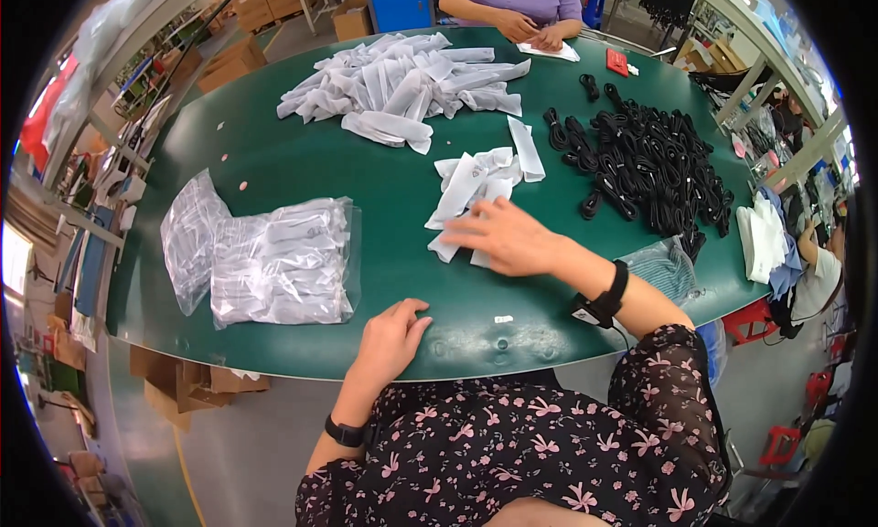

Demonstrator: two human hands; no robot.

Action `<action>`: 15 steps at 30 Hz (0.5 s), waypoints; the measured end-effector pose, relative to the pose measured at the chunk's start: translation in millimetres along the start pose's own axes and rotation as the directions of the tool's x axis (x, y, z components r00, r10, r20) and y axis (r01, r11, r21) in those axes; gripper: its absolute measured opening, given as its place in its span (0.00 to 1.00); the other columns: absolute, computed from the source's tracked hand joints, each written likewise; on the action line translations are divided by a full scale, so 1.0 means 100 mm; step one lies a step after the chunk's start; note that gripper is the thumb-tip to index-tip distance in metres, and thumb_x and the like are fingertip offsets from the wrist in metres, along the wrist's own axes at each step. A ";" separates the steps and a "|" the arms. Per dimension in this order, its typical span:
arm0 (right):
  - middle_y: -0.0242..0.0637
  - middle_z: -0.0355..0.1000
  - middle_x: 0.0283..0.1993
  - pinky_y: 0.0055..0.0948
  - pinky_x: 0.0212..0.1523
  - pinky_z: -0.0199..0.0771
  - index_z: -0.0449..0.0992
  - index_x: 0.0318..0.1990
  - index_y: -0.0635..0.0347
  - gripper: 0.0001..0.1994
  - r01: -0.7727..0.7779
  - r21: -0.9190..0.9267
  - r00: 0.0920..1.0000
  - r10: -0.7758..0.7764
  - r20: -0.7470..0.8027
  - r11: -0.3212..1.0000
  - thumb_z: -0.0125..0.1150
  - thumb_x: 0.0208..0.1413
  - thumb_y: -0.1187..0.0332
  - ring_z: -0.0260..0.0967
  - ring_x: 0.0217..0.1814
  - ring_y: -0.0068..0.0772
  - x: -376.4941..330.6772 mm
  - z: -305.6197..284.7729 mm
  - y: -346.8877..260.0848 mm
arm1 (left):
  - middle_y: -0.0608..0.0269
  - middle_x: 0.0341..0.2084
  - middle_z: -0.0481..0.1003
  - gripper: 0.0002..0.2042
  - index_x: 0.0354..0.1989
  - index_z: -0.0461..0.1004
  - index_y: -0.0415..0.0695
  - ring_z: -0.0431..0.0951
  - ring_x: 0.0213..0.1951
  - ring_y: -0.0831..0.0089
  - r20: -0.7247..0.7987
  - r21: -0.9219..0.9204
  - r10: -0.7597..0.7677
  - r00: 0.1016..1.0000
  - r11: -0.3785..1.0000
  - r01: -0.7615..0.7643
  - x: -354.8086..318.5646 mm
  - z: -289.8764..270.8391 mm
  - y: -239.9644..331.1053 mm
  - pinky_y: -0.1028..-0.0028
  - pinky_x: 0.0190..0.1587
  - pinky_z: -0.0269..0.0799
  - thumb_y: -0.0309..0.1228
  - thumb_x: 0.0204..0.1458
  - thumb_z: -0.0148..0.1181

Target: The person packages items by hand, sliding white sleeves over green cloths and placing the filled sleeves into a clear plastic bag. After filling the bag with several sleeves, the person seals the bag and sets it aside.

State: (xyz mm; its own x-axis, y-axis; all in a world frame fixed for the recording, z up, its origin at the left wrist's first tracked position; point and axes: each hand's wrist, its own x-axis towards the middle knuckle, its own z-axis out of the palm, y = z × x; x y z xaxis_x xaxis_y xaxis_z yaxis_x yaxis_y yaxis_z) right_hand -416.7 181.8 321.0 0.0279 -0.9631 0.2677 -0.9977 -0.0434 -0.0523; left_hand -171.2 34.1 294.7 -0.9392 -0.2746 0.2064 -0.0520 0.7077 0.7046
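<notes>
My right hand [508, 239] is over a small pile of flat white sleeves [460, 194] at the middle of the green table. Its fingers are spread and slightly blurred, touching or just above the nearest sleeves. By the near edge of the table rests my left hand [391, 342], its fingers loosely bent, thumb apart, and nothing in it. Left of it lies a clear plastic bag [283, 264] packed with white sleeves in rows. A second such bag [194, 239] leans against that one.
A large heap of filled white sleeves [393, 84] covers the far middle. Coiled black cables [649, 161] are piled at the right, near a clear striped bag [660, 269]. Across the table a co-worker's hands [540, 35] handle something white beside a red box [616, 62].
</notes>
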 end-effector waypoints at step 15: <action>0.39 0.70 0.39 0.40 0.39 0.70 0.74 0.40 0.56 0.07 -0.170 0.252 0.902 0.253 -0.349 0.953 0.57 0.53 0.73 0.69 0.40 0.45 0.37 0.03 -0.12 | 0.59 0.20 0.71 0.08 0.40 0.75 0.37 0.70 0.21 0.71 0.009 -0.064 -0.017 1.000 0.998 0.017 -0.15 -0.18 0.07 0.73 0.26 0.67 0.25 0.52 0.62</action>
State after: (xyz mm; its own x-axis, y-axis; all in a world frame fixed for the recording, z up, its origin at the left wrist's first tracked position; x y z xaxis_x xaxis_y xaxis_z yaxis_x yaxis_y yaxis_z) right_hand -403.5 146.2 328.9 -0.2494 -0.7869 0.5644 -0.9395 0.0553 -0.3380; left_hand -151.6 31.4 309.0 -0.9413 -0.2802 0.1884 -0.0464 0.6600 0.7498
